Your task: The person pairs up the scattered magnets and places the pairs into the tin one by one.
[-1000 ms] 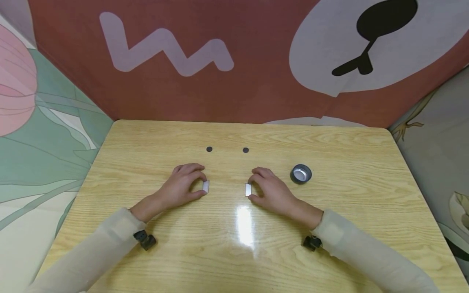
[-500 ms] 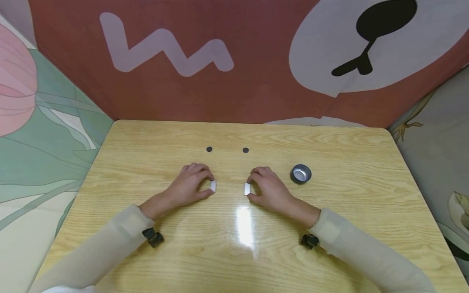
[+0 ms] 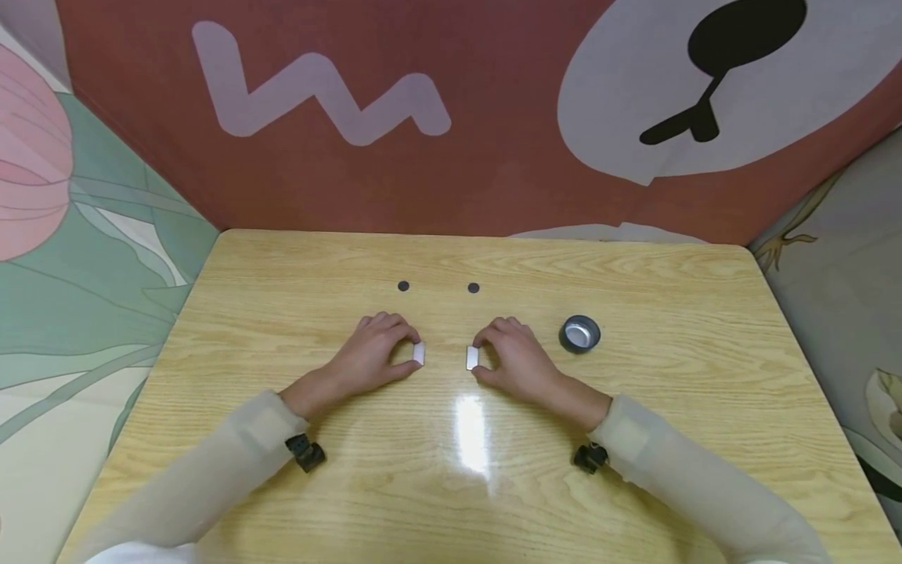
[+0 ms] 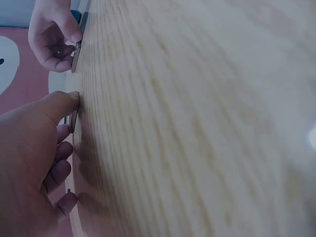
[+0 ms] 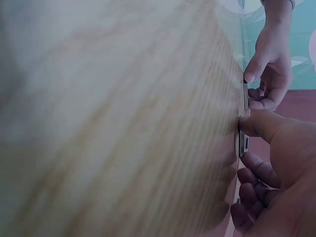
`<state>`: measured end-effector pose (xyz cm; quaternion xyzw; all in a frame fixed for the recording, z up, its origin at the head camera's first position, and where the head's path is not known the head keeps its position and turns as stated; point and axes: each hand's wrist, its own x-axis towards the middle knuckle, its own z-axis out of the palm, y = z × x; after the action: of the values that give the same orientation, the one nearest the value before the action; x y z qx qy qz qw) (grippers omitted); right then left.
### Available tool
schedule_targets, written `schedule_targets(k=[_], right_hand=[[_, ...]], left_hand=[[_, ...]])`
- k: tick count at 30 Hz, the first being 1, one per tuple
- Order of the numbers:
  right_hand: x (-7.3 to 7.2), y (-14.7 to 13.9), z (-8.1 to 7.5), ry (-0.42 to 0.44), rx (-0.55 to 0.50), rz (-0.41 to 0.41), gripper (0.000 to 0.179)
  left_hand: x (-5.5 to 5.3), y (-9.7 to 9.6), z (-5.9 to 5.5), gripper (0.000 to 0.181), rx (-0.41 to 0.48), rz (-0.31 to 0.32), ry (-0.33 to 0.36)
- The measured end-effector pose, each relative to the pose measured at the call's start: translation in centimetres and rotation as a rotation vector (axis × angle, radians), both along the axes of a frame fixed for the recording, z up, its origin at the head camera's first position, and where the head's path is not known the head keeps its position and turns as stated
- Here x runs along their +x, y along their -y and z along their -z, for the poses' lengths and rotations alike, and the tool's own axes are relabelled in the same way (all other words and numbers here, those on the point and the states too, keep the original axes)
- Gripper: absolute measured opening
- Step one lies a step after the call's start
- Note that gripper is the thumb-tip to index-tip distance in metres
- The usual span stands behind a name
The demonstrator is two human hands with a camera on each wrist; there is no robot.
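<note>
Two pinch grips, head view: left plate [image 3: 419,354] is held by its ends in left hand [image 3: 373,354], right plate [image 3: 472,358] likewise in right hand [image 3: 520,363], gap between. Step looks like plate positioning. Left wrist view: both plates are seen close to worktop [image 4: 173,123]; contact can't be told. Right wrist view: both pinches are confirmed; steady, level handling is probably called for next.

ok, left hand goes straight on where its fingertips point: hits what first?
Probably the right pale piece, pinched in the right hand. The left pale piece, pinched in the left hand, would lead; height alignment is unclear.
</note>
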<state>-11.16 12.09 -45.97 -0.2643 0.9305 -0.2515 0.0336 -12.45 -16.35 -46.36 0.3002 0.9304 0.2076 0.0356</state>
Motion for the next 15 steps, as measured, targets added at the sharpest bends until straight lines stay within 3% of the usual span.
schedule_targets(k=[15], right_hand=[[-1.4,-0.4,0.7,0.180,-0.150,0.007,0.032]], left_hand=[[-0.5,-0.5,1.0,0.036,0.146,-0.081,0.065]])
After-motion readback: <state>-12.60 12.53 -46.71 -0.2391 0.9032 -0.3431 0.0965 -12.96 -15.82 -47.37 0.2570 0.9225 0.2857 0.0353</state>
